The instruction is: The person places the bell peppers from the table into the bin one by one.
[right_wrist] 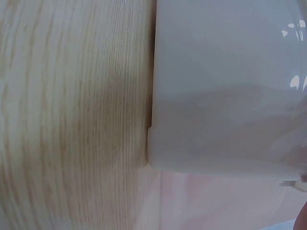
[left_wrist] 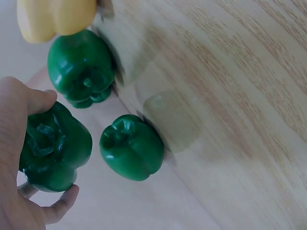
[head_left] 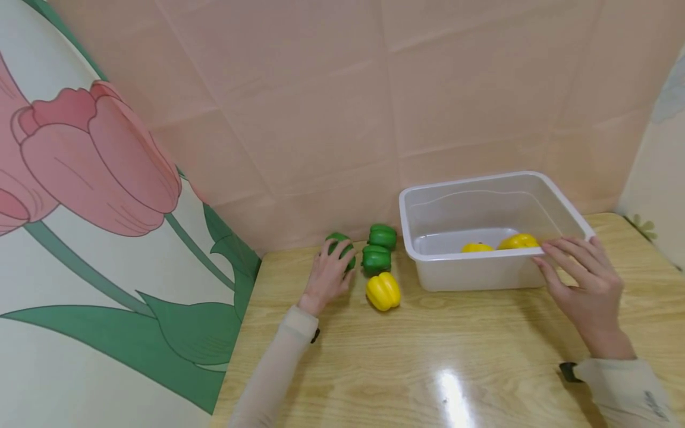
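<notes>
My left hand (head_left: 325, 278) grips a green bell pepper (left_wrist: 60, 143) at the left of the group, thumb on one side and fingers curled round the other. Two more green bell peppers lie close by, a rear one (head_left: 382, 236) and a nearer one (head_left: 376, 260). In front of them rests a yellow bell pepper (head_left: 383, 291). My right hand (head_left: 588, 282) holds the front right corner of a white plastic bin (head_left: 476, 274), fingers over the rim and thumb outside. Inside the bin are two yellow bell peppers, one toward the middle (head_left: 477, 247) and one toward the right (head_left: 519, 241).
The wooden table (head_left: 396, 356) runs back to a pink cloth-like backdrop (head_left: 299, 142). A wall with painted tulips (head_left: 107, 160) borders the table on the left. The bin's side wall (right_wrist: 220, 110) fills much of the right wrist view.
</notes>
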`<state>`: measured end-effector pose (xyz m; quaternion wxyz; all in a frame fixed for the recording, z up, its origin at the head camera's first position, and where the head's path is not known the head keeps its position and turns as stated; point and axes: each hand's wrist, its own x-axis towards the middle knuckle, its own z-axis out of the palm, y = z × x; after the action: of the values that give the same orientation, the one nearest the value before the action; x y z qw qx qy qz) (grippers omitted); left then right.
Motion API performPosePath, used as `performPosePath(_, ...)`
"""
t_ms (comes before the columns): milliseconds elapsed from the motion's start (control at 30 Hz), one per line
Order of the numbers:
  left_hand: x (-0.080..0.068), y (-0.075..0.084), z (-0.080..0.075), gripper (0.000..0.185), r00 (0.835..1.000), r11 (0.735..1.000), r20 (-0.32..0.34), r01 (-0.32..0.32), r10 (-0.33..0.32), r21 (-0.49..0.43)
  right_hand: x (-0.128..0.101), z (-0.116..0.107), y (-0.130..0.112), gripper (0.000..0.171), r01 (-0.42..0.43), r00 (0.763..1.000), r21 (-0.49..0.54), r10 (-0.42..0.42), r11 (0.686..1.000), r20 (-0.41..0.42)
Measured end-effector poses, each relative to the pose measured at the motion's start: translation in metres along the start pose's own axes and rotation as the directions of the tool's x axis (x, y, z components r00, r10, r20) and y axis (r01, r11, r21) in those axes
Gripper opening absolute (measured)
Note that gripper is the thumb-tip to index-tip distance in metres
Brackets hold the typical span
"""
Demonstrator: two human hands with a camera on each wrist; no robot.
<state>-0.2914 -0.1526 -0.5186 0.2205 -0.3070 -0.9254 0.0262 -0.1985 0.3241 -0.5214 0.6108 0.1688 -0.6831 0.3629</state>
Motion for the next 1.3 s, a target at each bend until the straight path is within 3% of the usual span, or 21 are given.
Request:
performPosePath(667, 0.007, 0.002, -0.011, 0.049, 0.999, 1.0, -0.035, -0.015, 0.014, -0.027, -0.001, 0.0, 0.001, 0.03, -0.005, 1.0, -0.006, 0.005, 1.0, 0.007)
performPosePath(1300, 0.016, 0.004, -0.018, 0.05, 0.991, 0.997, -0.116, -0.064, 0.06, -0.034, -0.002, -0.001, 0.004, 0.031, -0.003, 1.0, -0.013, 0.003, 1.0, 0.004)
